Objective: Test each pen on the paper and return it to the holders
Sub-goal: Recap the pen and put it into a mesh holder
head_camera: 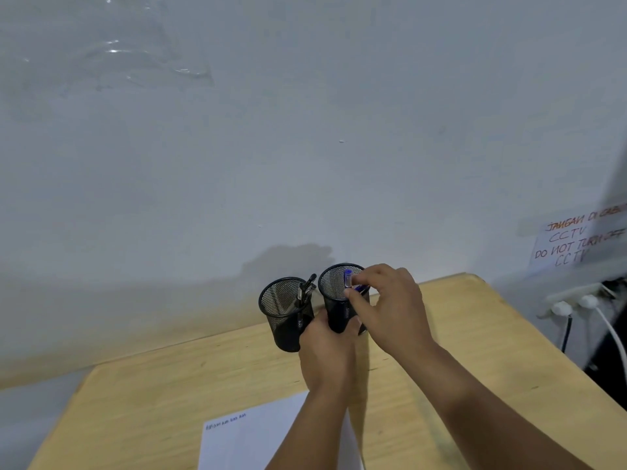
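Observation:
Two black mesh pen holders stand side by side at the back of the wooden table. The left holder [283, 312] contains a few black pens [306, 290]. My left hand [327, 347] grips the base of the right holder [334, 283]. Above that holder's rim, my right hand [386, 308] pinches a blue pen [348, 278] that stands in it. A white sheet of paper [244, 439] with a line of scribbles near its top edge lies at the front of the table, partly covered by my left forearm.
The table [458, 334] stands against a pale wall. On the right hangs a handwritten CCTV notice [573, 244]. Below it a power strip [576, 301] carries white plugs and cables running down beside the table's right edge.

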{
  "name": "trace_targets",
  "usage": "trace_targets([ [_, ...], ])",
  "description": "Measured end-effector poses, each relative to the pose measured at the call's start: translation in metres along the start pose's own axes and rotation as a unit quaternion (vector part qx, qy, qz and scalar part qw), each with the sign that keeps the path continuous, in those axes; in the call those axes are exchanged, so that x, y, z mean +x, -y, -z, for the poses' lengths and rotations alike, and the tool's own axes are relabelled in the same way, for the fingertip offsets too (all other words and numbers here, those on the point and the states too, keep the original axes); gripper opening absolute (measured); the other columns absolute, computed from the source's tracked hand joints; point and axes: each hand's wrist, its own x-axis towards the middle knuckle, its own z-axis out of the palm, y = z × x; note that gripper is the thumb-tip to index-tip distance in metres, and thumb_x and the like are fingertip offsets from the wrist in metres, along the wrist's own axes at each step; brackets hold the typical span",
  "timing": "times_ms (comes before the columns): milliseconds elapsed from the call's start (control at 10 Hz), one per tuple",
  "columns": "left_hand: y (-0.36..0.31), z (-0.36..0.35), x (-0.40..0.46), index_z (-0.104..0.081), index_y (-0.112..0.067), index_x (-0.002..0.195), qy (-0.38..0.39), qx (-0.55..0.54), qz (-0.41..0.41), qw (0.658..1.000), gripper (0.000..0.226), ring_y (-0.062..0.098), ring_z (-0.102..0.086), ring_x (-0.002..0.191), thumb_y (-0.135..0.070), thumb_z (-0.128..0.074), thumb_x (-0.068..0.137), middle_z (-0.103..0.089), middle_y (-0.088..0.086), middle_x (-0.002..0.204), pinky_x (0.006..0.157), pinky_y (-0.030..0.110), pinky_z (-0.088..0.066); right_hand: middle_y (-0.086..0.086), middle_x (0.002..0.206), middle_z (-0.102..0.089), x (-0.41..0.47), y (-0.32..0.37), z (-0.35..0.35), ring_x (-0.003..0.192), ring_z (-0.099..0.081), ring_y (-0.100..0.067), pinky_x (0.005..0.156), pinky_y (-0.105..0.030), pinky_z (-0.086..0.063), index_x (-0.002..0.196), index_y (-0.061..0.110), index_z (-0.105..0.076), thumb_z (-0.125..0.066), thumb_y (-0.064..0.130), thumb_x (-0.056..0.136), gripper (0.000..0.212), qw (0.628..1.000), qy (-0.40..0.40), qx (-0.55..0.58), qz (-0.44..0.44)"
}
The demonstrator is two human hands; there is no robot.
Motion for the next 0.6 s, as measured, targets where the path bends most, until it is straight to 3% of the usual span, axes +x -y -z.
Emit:
trace_targets([
  [300,-0.004,0.006,-0.004,-0.068,-0.029,0.099,0.005,-0.001,-0.024,1.0,0.023,0.009,-0.055,0.07,-0.045,-0.068,0.082,-0.066,-0.012,0.08,0.054,0.019,-0.037,0.011,0.118,-0.057,-0.005,-0.008,-0.007,0.11,-0.045,-0.018,0.089,-0.036,-0.043,0.099,0.031,-0.074,-0.07,0.036,0.084,0.015,0.998,0.033,-0.053,-0.014],
  [500,-0.006,0.019,-0.013,-0.068,-0.033,0.107,0.028,-0.016,-0.048,0.998,0.028,0.007,-0.062,0.084,-0.045,-0.069,0.082,-0.062,-0.022,0.082,0.062,0.02,-0.04,0.009,0.124,-0.056,-0.012,-0.004,0.003,0.115,-0.046,-0.018,0.095,-0.042,-0.046,0.113,0.031,-0.07,-0.071,0.034,0.082,0.031,0.999,0.029,-0.018,0.001],
  [600,0.002,0.031,-0.03,-0.066,-0.036,0.116,0.045,-0.034,-0.061,0.997,0.034,-0.004,-0.058,0.086,-0.042,-0.07,0.082,-0.062,-0.027,0.091,0.072,0.017,-0.045,0.008,0.13,-0.054,-0.027,-0.003,0.014,0.119,-0.045,-0.016,0.099,-0.036,-0.043,0.119,0.032,-0.066,-0.072,0.031,0.082,0.037,1.0,0.004,0.001,0.012],
])
